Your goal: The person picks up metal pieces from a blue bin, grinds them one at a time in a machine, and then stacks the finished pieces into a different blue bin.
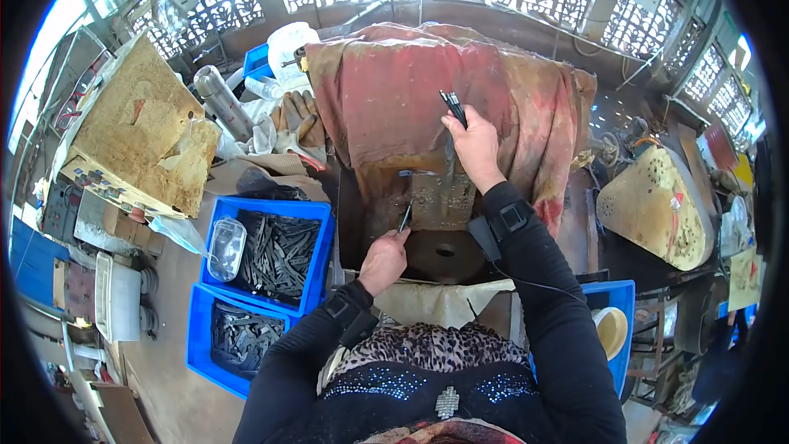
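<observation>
My right hand (475, 148) is closed around a small bundle of thin dark strips (453, 108) with shiny tips, held above a red cloth (403, 90). The cloth drapes over a boxy machine. Lower and to the left, my left hand (384, 263) pinches one slim dark strip (406, 216), pointing away from me into the machine's opening. Just right of that hand lies a dark round disc (444, 253) with a hole at its centre. Whether the strip touches anything inside the opening, I cannot tell.
Left of me stand two blue bins, the farther bin (327, 255) and the nearer bin (196, 337), with many dark strips. A clear plastic tray (226, 248) rests on the farther one. Gloves (297, 123) and a steel flask (222, 99) lie beyond. A blue tub (626, 312) is at right.
</observation>
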Demonstrator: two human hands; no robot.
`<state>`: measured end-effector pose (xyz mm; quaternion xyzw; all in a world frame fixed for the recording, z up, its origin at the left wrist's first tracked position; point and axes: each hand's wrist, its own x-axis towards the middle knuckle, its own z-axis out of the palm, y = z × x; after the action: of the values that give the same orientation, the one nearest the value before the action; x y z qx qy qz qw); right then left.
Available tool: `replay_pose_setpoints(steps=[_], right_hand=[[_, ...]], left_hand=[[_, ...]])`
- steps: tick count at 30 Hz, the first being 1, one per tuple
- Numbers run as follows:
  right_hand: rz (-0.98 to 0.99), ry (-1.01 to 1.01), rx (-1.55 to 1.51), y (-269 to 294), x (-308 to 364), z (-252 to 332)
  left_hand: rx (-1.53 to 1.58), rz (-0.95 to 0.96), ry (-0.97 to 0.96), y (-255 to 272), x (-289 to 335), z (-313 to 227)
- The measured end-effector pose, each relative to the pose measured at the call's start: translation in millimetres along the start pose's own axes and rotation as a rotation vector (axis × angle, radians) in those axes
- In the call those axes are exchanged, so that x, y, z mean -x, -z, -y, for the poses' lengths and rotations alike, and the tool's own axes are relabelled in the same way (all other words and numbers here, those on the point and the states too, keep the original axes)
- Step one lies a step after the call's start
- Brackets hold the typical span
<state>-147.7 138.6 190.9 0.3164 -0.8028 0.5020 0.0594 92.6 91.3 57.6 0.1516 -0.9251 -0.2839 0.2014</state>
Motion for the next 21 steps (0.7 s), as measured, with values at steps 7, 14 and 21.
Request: replay_pose_setpoints(steps=[7, 14, 21], right_hand=[[-0.008, 0.022, 0.013, -1.1, -0.6, -2.9], [0.016, 0.036, -0.018, 0.4, -2.4, -2.0], [0.017, 0.033, -0.028, 0.5, -3.2, -3.8]], left_hand=[[-0.010, 0.000, 0.004, 1.6, 0.7, -2.3], [-0.040, 0.001, 0.006, 2.2, 0.6, -2.8], [-0.033, 0.006, 0.013, 2.5, 0.1, -3.9]])
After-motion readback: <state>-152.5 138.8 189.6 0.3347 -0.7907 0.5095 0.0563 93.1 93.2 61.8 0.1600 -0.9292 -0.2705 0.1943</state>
